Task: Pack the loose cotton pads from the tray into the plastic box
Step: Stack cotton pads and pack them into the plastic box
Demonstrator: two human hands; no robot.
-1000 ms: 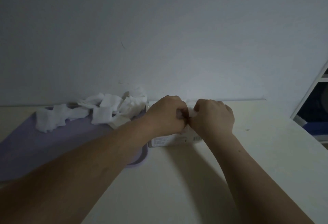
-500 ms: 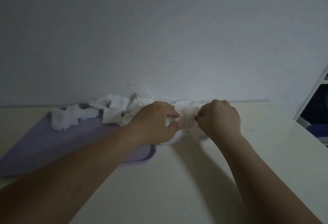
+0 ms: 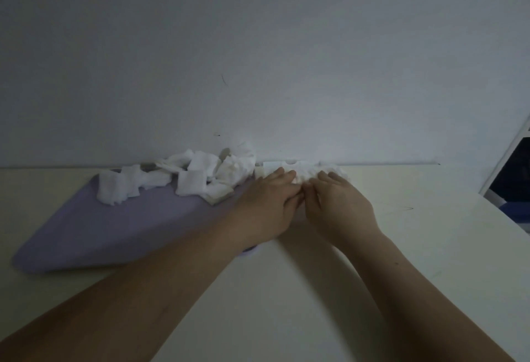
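from my feed i see the left hand [image 3: 266, 206] and right hand [image 3: 341, 209] side by side on the plastic box [image 3: 274, 164], which sits at the far edge of the table [image 3: 315, 290] against the wall [image 3: 258, 60], touching the right end of the purple tray [image 3: 114, 232]. both hands lie fairly flat, fingers stretched forward and close together, pressing on the packed pads [image 3: 308, 173]; the thumbs meet between them. most of the box is hidden. the loose cotton pads [image 3: 198, 179] lie heaped on the tray's far end.
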